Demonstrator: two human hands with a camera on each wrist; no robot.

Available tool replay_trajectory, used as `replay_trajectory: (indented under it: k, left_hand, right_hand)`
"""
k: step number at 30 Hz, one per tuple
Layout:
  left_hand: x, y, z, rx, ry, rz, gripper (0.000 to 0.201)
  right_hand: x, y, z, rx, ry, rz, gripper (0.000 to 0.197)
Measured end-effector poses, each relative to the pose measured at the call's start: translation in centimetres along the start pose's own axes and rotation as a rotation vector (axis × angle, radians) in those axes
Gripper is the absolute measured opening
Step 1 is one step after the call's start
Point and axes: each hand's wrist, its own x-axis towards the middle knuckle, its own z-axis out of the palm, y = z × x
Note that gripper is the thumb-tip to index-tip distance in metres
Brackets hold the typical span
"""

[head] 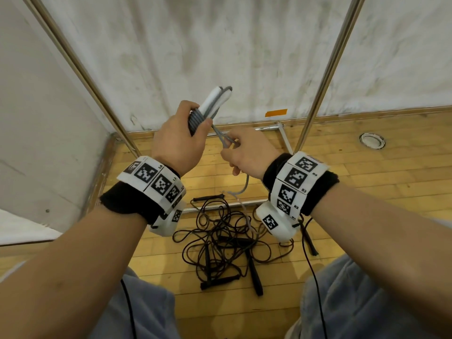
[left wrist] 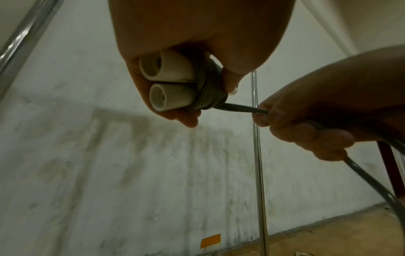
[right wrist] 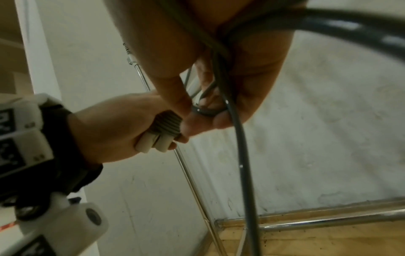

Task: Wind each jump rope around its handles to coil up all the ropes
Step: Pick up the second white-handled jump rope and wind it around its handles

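Observation:
My left hand [head: 179, 140] grips two white handles [head: 215, 99] held side by side, with several turns of grey rope [head: 195, 119] wound round them. The left wrist view shows the handle ends [left wrist: 166, 83] and the grey coil [left wrist: 210, 93] from below. My right hand [head: 247, 152] pinches the free grey rope [head: 223, 139] just right of the coil, and the slack [head: 244, 184] hangs down from it toward the floor. The right wrist view shows the rope [right wrist: 232, 121] running through my right fingers [right wrist: 219, 119], close to my left hand [right wrist: 114, 128].
A tangle of black jump ropes [head: 225, 238] with black handles lies on the wooden floor [head: 367, 187] between my knees. Metal frame poles [head: 325, 77] rise left and right, a white wall [head: 195, 45] stands behind, and an orange tape mark [head: 276, 113] is on it.

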Motion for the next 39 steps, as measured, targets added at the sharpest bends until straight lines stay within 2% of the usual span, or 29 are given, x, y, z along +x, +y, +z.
replay_trajectory:
  k: [4, 7, 10, 16, 20, 23, 26, 32, 35, 37, 39]
  left_hand:
    - [0.2, -1.1, 0.3, 0.229, -0.087, 0.004, 0.032]
    - [0.8, -2.4, 0.2, 0.405, -0.137, -0.032, 0.03]
    - [1.2, -3.9, -0.3, 0.539, -0.313, -0.085, 0.026]
    - [-0.4, -2.5, 1.4, 0.606, -0.621, 0.042, 0.018]
    - [-1.5, -0.9, 1.8, 0.543, -0.7, 0.208, 0.017]
    - [-2.4, 0.5, 1.8, 0.424, -0.662, 0.33, 0.029]
    - [-2.8, 1.5, 1.4, 0.351, -0.595, 0.373, 0.041]
    - [-3.4, 2.8, -0.2, 0.165, -0.444, 0.431, 0.033]
    - [-3.4, 3.2, -1.2, 0.044, -0.363, 0.36, 0.028]
    - [-2.9, 3.2, -1.8, -0.074, -0.279, 0.228, 0.031]
    - [-2.2, 3.1, -2.1, -0.25, -0.192, 0.09, 0.03]
  right_hand:
    - [-0.1, 0.1, -0.3, -0.269, -0.04, -0.018, 0.015]
    - [-0.4, 0.3, -0.4, -0.41, -0.106, -0.026, 0.011]
    - [-0.5, 0.6, -1.0, -0.463, -0.11, -0.106, 0.015]
    - [0.7, 0.8, -2.5, -0.38, 0.094, -0.232, 0.031]
    - [1.5, 1.3, -2.9, -0.3, 0.217, -0.211, 0.027]
    - [2.0, 1.7, -3.3, -0.267, 0.272, -0.186, 0.028]
    - [2.4, 2.0, -3.7, -0.233, 0.285, -0.167, 0.03]
    - [2.9, 2.6, -4.1, -0.083, 0.219, -0.074, 0.031]
    - [2.9, 2.9, -4.1, -0.001, 0.091, -0.034, 0.028]
    - [2.7, 3.0, -3.5, 0.018, 0.029, -0.047, 0.02]
    - [2.3, 2.9, -2.5, 0.087, 0.042, -0.035, 0.024]
